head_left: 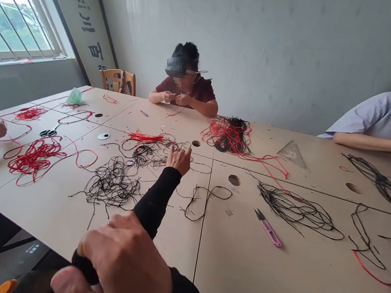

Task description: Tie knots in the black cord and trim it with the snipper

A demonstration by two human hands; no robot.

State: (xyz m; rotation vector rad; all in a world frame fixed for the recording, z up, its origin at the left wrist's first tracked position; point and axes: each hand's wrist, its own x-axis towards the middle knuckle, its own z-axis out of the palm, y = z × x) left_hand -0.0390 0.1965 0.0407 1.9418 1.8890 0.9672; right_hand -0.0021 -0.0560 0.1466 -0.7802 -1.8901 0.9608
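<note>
Across a pale wood-look table (250,287), loose cord is everywhere, and the person's left hand (178,158), in a long black sleeve, is stretched out over to the middle of it. It's right at the edge of a messy tangle of thin black cord (143,152), with a flat bunch of bright red cord (146,137) just behind that. Fingers look bent, but honestly can't tell if they're pinching any strand.

Right hand (130,261) is way up close to the camera, fingers and thumb curled round a dark black item (85,268); too hidden to say what it is.

Nearer the table's front edge sits a bigger loose heap of black cord (113,182), and a single looped black cord (207,201) lies right of the left sleeve. Pink-handled metal snips (269,229) are further right, blades pointing away. Opposite, a co-worker in a maroon shirt (205,91) has both hands together at the table edge.
</note>
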